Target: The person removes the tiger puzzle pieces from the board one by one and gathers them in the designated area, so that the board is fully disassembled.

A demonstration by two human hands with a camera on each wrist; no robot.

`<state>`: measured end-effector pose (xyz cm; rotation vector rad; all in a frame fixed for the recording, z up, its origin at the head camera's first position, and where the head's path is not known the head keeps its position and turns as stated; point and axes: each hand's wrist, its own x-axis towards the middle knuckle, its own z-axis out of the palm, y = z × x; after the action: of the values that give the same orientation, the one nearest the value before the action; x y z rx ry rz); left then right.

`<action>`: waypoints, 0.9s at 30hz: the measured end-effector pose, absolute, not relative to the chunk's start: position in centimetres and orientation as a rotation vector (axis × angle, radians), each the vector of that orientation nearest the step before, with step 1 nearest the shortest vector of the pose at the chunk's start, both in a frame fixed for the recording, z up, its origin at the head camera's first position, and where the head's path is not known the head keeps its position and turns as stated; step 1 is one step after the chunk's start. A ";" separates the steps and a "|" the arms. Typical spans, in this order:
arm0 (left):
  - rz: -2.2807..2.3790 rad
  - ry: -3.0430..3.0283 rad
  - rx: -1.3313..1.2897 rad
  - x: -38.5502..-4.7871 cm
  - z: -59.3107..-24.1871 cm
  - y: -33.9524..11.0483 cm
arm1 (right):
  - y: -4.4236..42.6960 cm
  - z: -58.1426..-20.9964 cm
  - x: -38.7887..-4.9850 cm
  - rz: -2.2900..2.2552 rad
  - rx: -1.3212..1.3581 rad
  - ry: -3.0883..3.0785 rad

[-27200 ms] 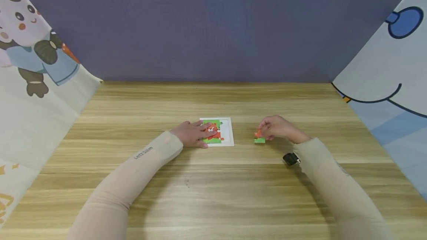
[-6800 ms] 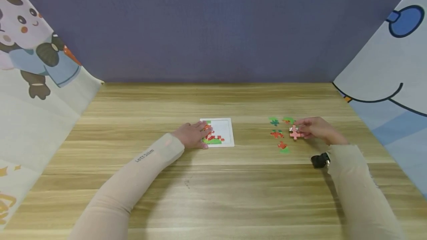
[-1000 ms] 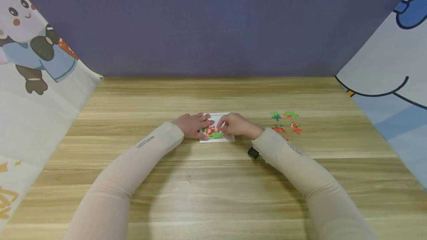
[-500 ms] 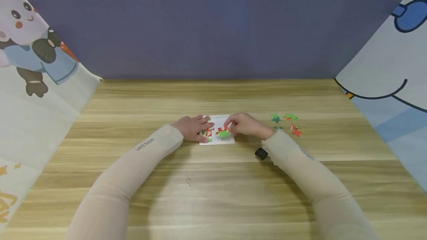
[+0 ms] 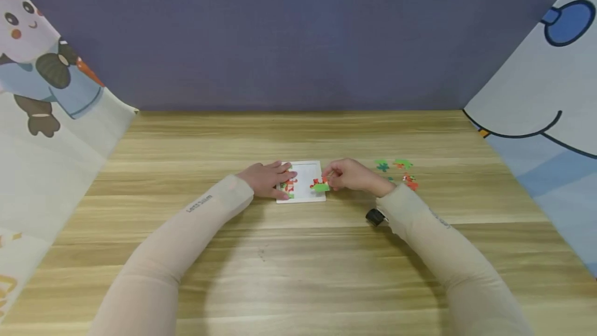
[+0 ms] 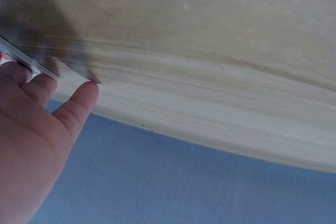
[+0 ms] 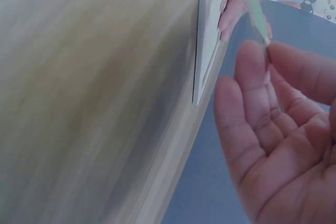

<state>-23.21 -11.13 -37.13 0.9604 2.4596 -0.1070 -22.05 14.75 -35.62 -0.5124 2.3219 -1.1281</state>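
A white puzzle tray (image 5: pixel 308 171) lies mid-table. My left hand (image 5: pixel 266 179) rests flat on its left side with fingers spread, partly hiding a few red and green pieces (image 5: pixel 290 187) there. In the left wrist view, the left hand (image 6: pixel 37 140) touches the tray's edge (image 6: pixel 29 61). A red-topped, green-bottomed puzzle piece (image 5: pixel 321 187), perhaps two joined, is pinched by my right hand (image 5: pixel 354 175) over the tray's right edge. The right wrist view shows this puzzle piece (image 7: pixel 256 17) edge-on between thumb and forefinger of the right hand (image 7: pixel 283 129), held up off the table.
Loose puzzle pieces lie right of my right hand: a green one (image 5: pixel 382 165), a green and red one (image 5: pixel 403 163) and a red one (image 5: pixel 410 181); the right wrist partly hides others. A black device (image 5: pixel 375 217) hangs under that wrist. A dark wall (image 5: pixel 298 40) stands behind the wooden table.
My right hand has lifted the red and green piece from the tray's lower part and carried it rightward. The left hand stays put. Against 27 seconds ago, the tray holds fewer pieces.
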 end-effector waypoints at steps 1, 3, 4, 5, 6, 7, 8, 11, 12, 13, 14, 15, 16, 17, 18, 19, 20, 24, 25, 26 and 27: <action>-0.104 2.463 0.962 -23.2 -37.1 -11.1 | 15.0 -35.6 -22.0 -1.129 -0.512 2.324; -0.100 2.465 0.963 -23.2 -37.1 -11.1 | 15.4 -35.5 -21.9 -1.130 -0.496 2.327; -0.100 2.466 0.962 -23.2 -37.0 -11.1 | 15.6 -35.5 -21.9 -1.130 -0.486 2.327; -0.096 2.465 0.957 -23.2 -37.0 -11.0 | 15.8 -35.4 -21.9 -1.132 -0.478 2.325; -0.095 2.464 0.952 -23.2 -36.9 -11.0 | 16.0 -35.4 -21.9 -1.134 -0.475 2.324; -0.097 2.463 0.948 -23.2 -36.8 -10.9 | 16.2 -35.4 -21.9 -1.133 -0.475 2.328; -0.099 2.462 0.946 -23.2 -36.8 -10.9 | 16.4 -35.4 -21.8 -1.134 -0.474 2.333; -0.103 2.459 0.943 -23.1 -36.7 -10.8 | 16.9 -35.4 -21.7 -1.137 -0.480 2.345; -0.105 2.459 0.944 -23.1 -36.6 -10.8 | 17.0 -35.4 -21.7 -1.140 -0.483 2.349; -0.106 2.458 0.942 -23.1 -36.6 -10.8 | 17.2 -35.4 -21.6 -1.142 -0.478 2.353; -0.105 2.458 0.943 -23.0 -36.5 -10.9 | 17.3 -35.4 -21.6 -1.145 -0.476 2.353; -0.104 2.456 0.942 -23.0 -36.5 -10.9 | 17.5 -35.4 -21.5 -1.151 -0.472 2.352; -0.106 2.454 0.943 -23.0 -36.4 -10.9 | 17.7 -35.4 -21.5 -1.155 -0.468 2.350; -0.104 2.450 0.940 -23.0 -36.4 -10.9 | 17.8 -35.5 -21.4 -1.155 -0.464 2.354; -0.103 2.449 0.941 -22.9 -36.4 -10.8 | 18.0 -35.5 -21.4 -1.156 -0.459 2.356; -0.102 2.447 0.941 -22.9 -36.4 -10.8 | 18.1 -35.5 -21.3 -1.158 -0.452 2.353; -0.100 2.447 0.945 -22.9 -36.4 -10.8 | 18.3 -35.4 -21.3 -1.158 -0.455 2.351; -0.100 2.445 0.935 -22.9 -36.4 -10.9 | 19.1 -35.3 -21.2 -1.170 -0.449 2.332; -0.100 2.445 0.933 -22.9 -36.5 -10.9 | 19.3 -35.3 -21.2 -1.177 -0.436 2.327; -0.100 2.445 0.931 -22.9 -36.5 -11.0 | 19.5 -35.3 -21.1 -1.180 -0.437 2.326; -0.099 2.443 0.926 -22.9 -36.5 -11.0 | 19.8 -35.3 -21.1 -1.185 -0.420 2.326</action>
<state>-22.92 -10.98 -36.47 0.9264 2.4433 -0.0988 -21.09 19.76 -35.28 -0.4201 2.3257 -1.1848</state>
